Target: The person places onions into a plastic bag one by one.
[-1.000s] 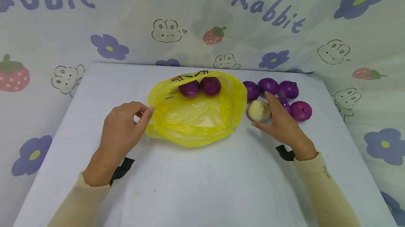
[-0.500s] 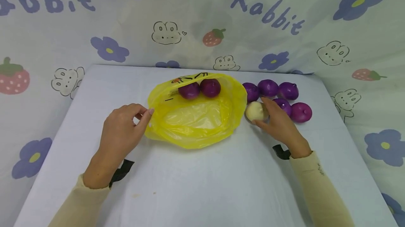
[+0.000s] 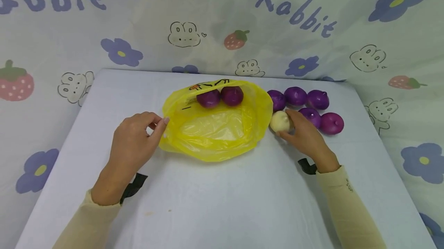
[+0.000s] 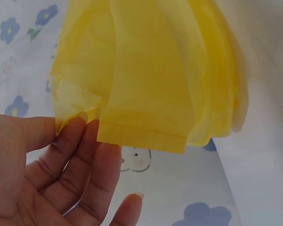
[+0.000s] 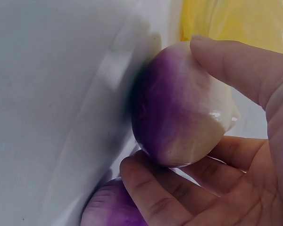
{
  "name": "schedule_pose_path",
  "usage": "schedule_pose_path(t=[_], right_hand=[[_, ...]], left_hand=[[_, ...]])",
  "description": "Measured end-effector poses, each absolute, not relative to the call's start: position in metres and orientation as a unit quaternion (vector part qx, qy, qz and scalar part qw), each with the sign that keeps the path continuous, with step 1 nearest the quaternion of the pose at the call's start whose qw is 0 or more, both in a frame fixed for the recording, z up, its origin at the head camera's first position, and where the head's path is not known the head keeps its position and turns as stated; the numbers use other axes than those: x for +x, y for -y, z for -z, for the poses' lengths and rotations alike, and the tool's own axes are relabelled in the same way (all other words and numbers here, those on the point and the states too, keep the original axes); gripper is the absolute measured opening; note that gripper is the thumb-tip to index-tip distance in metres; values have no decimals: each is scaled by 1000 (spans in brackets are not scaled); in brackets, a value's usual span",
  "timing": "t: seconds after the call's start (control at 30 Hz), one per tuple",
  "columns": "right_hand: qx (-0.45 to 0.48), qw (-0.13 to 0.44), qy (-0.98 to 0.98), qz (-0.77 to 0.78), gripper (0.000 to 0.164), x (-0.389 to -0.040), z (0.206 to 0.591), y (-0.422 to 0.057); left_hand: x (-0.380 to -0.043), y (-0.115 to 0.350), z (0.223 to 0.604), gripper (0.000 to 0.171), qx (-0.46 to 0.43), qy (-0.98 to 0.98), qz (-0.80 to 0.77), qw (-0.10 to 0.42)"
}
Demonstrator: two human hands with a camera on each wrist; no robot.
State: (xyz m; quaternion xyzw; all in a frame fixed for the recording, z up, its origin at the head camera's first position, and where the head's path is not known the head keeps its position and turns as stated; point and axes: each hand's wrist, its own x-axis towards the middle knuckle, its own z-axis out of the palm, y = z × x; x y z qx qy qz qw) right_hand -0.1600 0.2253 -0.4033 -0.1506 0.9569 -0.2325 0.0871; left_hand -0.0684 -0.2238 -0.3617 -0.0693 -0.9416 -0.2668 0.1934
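A yellow plastic bag [image 3: 208,150] lies with its mouth spread wide, and two purple round turnips [image 3: 231,96] sit inside near its back wall. At the bag's left edge, my left hand [image 3: 137,137] pinches the rim between thumb and fingers; the thin plastic [image 4: 146,94] hangs in folds there. Just right of the bag, my right hand [image 3: 306,135] holds a turnip [image 3: 279,121] between thumb and fingers. That turnip shows its cream side in the head view. In the right wrist view the turnip [image 5: 184,108] is purple on one half and white on the other.
Several purple turnips [image 3: 295,96] stand clustered behind and right of my right hand, one reddish-purple [image 3: 332,123] at the outer end. Underneath is a white-covered table [image 3: 222,206]. A printed cloth [image 3: 215,17] with rabbits and flowers hangs behind it.
My right hand has moved slightly left and its thumb and fingers have closed in on the cream-sided turnip, which has shifted a little left. The left hand stays at the bag's rim.
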Motion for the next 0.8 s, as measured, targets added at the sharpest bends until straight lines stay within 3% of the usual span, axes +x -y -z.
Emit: schedule_pose_path(t=[0.8], right_hand=[[-133,43,-964,228,79,-156,414,-225]], left_hand=[[-67,218,360,17,-77,940,278,183]])
